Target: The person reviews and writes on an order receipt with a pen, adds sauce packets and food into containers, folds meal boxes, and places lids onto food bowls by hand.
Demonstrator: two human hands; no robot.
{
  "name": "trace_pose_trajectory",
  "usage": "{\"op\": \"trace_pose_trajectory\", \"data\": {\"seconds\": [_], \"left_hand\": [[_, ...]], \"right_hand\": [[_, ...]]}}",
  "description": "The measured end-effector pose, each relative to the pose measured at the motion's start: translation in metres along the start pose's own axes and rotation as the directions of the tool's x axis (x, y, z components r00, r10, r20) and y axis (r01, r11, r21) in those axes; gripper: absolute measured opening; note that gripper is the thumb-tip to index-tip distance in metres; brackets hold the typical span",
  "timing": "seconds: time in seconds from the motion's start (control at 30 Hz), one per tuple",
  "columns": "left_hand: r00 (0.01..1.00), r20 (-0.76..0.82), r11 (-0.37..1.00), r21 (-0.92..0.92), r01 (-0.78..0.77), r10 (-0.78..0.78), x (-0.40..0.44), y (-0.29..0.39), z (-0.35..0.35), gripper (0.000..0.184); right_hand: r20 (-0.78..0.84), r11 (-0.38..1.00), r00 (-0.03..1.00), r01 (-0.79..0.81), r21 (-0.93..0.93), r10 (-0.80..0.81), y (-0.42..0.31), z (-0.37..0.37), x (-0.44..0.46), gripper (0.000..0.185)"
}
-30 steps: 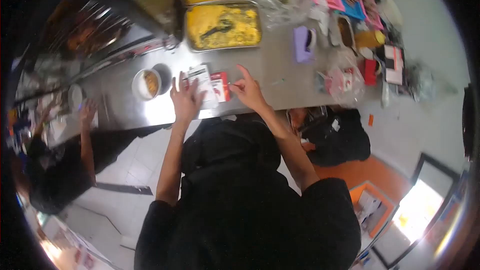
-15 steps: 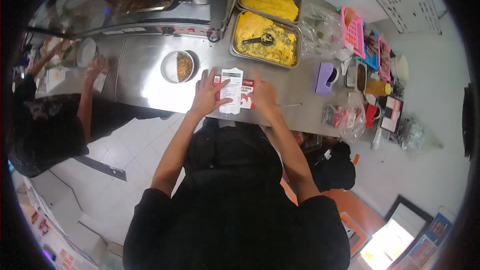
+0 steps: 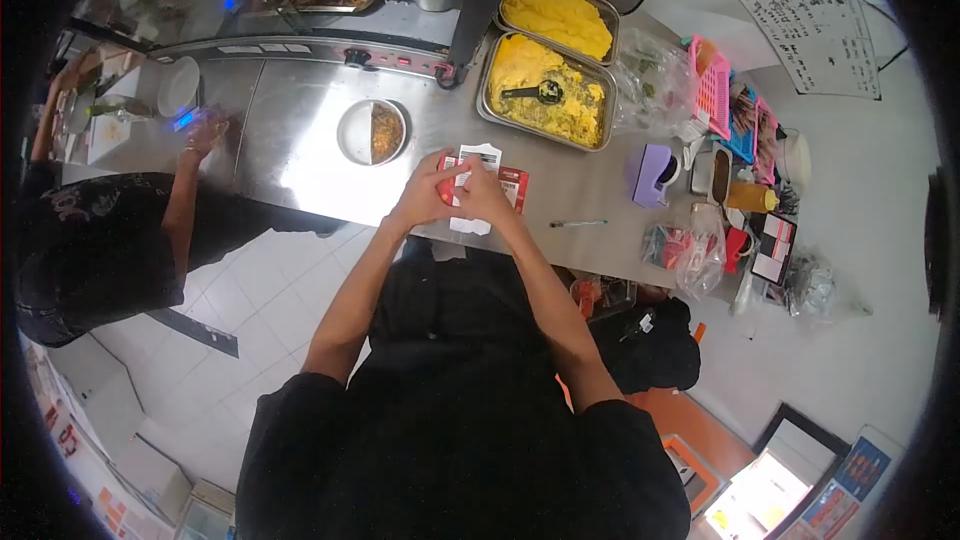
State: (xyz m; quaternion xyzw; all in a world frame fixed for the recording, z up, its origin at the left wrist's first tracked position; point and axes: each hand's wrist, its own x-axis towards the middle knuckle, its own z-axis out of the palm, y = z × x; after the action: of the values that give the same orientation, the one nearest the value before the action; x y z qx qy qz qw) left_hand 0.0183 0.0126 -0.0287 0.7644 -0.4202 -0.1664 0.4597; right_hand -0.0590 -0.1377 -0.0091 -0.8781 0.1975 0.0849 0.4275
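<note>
A white printed slip (image 3: 471, 224) lies over a red and white card (image 3: 515, 183) near the counter's front edge. My left hand (image 3: 425, 196) rests on the left part of them, its fingers apart. Across the slip lies my right hand (image 3: 483, 196), its fingertips meeting those of my left; what they may pinch is too small to make out. Left of and behind my hands stands a round white bowl (image 3: 351, 132) half filled with brown food. A pen (image 3: 578, 223) lies to the right of the card.
Two metal trays (image 3: 487, 110) of yellow food stand behind. On the right are a purple tape dispenser (image 3: 650, 177), pink and blue baskets, a yellow bottle (image 3: 748, 197) and plastic bags. A co-worker's hand (image 3: 206, 133) is at the left; another person crouches below the counter.
My right hand has moved left from the card's right side onto the slip, beside my left hand. The camera view has shifted, and the pen shows more fully.
</note>
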Motion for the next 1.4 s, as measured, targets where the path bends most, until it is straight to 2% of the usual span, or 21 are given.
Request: {"op": "trace_pose_trajectory", "data": {"seconds": [0.03,0.13,0.23,0.33,0.37,0.4,0.47,0.5,0.57,0.67,0.73,0.8,0.9,1.0,1.03,1.13,1.2,1.23,1.27,1.33,1.4], "left_hand": [[1.000,0.008,1.000,-0.002,-0.005,0.005,-0.001,0.002,-0.002,0.079],[1.000,-0.003,1.000,0.012,-0.010,0.010,-0.005,0.000,-0.001,0.067],[0.995,-0.095,0.999,0.020,0.032,-0.030,-0.008,-0.007,0.005,0.057],[0.960,-0.189,0.976,-0.112,0.189,-0.207,-0.023,-0.005,0.014,0.055],[0.934,-0.200,0.948,-0.184,0.260,-0.295,-0.031,-0.011,0.024,0.057],[0.933,-0.238,0.962,-0.113,0.248,-0.268,-0.035,-0.011,0.027,0.055],[0.896,-0.198,0.910,-0.214,0.356,-0.398,-0.033,0.000,0.024,0.054],[0.905,-0.324,0.958,-0.169,0.231,-0.276,-0.033,-0.002,0.028,0.055],[0.892,-0.253,0.917,-0.242,0.317,-0.375,-0.034,-0.001,0.028,0.054],[0.848,-0.010,0.695,-0.578,0.427,-0.529,-0.034,0.021,0.016,0.043],[0.869,-0.065,0.782,-0.474,0.405,-0.490,-0.041,0.026,0.011,0.034],[0.861,-0.180,0.850,-0.344,0.399,-0.477,-0.052,0.027,0.008,0.021],[0.727,-0.488,0.873,-0.331,0.359,-0.484,-0.068,0.012,0.004,0.018],[0.423,-0.712,0.816,-0.384,0.432,-0.560,-0.066,0.013,-0.019,0.015],[0.361,-0.766,0.823,-0.369,0.431,-0.532,-0.067,0.006,-0.026,0.017],[0.266,-0.881,0.858,-0.247,0.450,-0.392,-0.059,-0.013,-0.047,0.026],[0.230,-0.919,0.877,-0.196,0.438,-0.321,-0.048,-0.017,-0.063,0.031],[0.259,-0.891,0.872,-0.239,0.428,-0.372,-0.046,-0.026,-0.067,0.033],[0.287,-0.860,0.863,-0.282,0.420,-0.421,-0.045,-0.039,-0.070,0.035],[0.379,-0.751,0.812,-0.348,0.468,-0.540,-0.042,-0.043,-0.083,0.037],[0.426,-0.756,0.808,-0.223,0.546,-0.497,-0.043,-0.071,-0.082,0.035]], "right_hand": [[-0.061,0.998,0.998,0.003,-0.061,-0.007,0.001,0.003,0.000,0.039],[-0.111,0.958,0.984,-0.161,-0.239,0.138,0.009,-0.017,-0.010,0.048],[-0.146,0.938,0.989,-0.057,-0.343,0.007,0.004,-0.040,-0.030,0.055],[0.004,0.809,0.943,0.288,-0.512,-0.333,-0.016,-0.050,-0.050,0.063],[0.019,0.796,0.945,0.287,-0.532,-0.328,-0.013,-0.044,-0.047,0.064],[0.040,0.781,0.942,0.299,-0.548,-0.333,-0.006,-0.033,-0.040,0.065],[0.061,0.766,0.929,0.336,-0.548,-0.365,-0.004,-0.020,-0.021,0.067],[0.057,0.772,0.926,0.345,-0.533,-0.374,-0.001,-0.019,-0.020,0.067],[0.039,0.786,0.925,0.342,-0.516,-0.377,0.001,-0.027,-0.027,0.067],[-0.054,0.839,0.942,0.268,-0.474,-0.332,0.015,-0.057,-0.053,0.067],[-0.113,0.890,0.975,0.122,-0.439,-0.189,0.028,-0.091,-0.077,0.068],[-0.255,0.852,0.906,0.178,-0.493,-0.337,0.060,-0.126,-0.104,0.073],[-0.308,0.806,0.936,-0.048,-0.591,-0.169,0.106,-0.181,-0.128,0.079],[-0.280,0.781,0.959,-0.138,-0.609,-0.049,0.147,-0.216,-0.134,0.077],[-0.265,0.765,0.964,-0.161,-0.623,-0.013,0.157,-0.225,-0.136,0.076],[-0.289,0.682,0.948,-0.123,-0.721,-0.135,0.219,-0.218,-0.139,0.076],[-0.326,0.679,0.942,-0.190,-0.709,-0.076,0.217,-0.217,-0.142,0.078],[-0.341,0.674,0.939,-0.222,-0.704,-0.046,0.206,-0.215,-0.145,0.078],[-0.385,0.654,0.911,-0.204,-0.728,-0.145,0.204,-0.212,-0.147,0.077],[-0.423,0.738,0.900,-0.211,-0.641,-0.110,0.174,-0.209,-0.152,0.068],[-0.446,0.804,0.887,-0.176,-0.568,-0.121,0.152,-0.192,-0.160,0.058]]}}
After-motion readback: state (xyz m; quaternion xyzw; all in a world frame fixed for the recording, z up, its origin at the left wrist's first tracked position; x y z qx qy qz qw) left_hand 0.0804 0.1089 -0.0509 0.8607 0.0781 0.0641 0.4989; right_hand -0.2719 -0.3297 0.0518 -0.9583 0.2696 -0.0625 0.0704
